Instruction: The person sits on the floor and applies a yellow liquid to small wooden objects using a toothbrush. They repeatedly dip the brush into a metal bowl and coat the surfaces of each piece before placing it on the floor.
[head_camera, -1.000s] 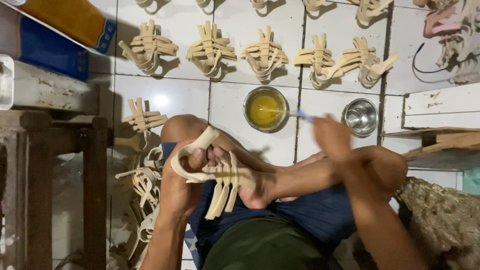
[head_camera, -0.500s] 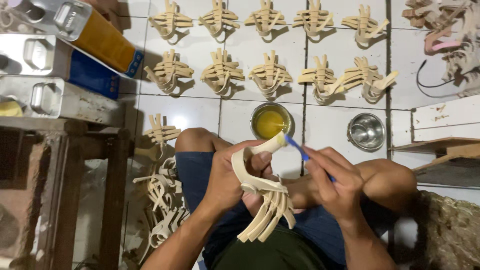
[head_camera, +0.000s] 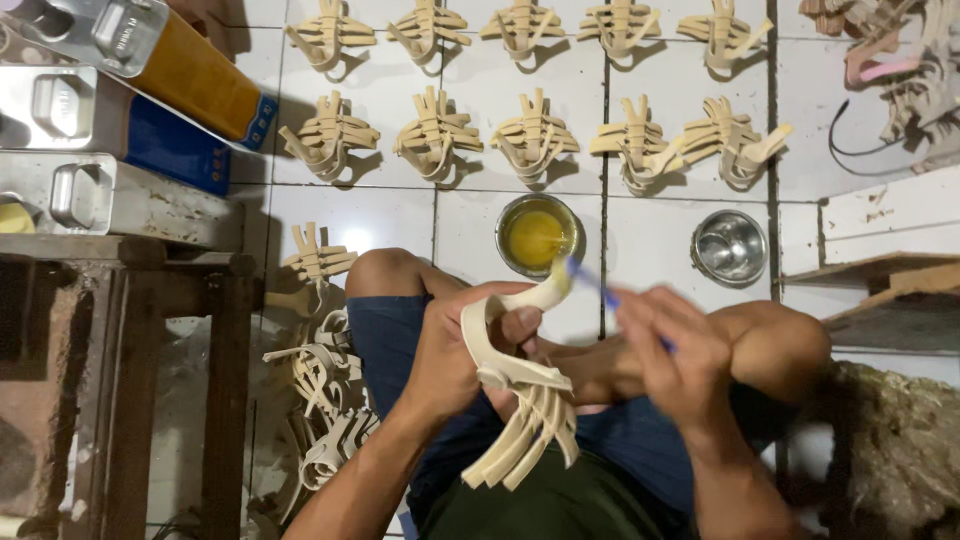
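Note:
My left hand (head_camera: 455, 350) grips a pale woven strap piece (head_camera: 520, 400) made of curved tan strips, held over my lap. Its looped end rises toward a small metal bowl of yellow glue (head_camera: 538, 235) on the white tiled floor. My right hand (head_camera: 680, 350) holds a thin blue brush (head_camera: 600, 285), its tip touching the top of the loop. This hand is blurred.
Two rows of finished woven strap pieces (head_camera: 530, 135) lie on the tiles beyond the bowl. An empty steel bowl (head_camera: 728, 247) sits to the right. Metal cans (head_camera: 110, 120) and a rusty stand (head_camera: 130, 330) are at left, with loose strap pieces (head_camera: 325, 390) beside my knee.
My left hand turned the strap piece upright and brought it nearer. My right hand carried the brush from the glue bowl to the loop's top. The view shifted down the floor.

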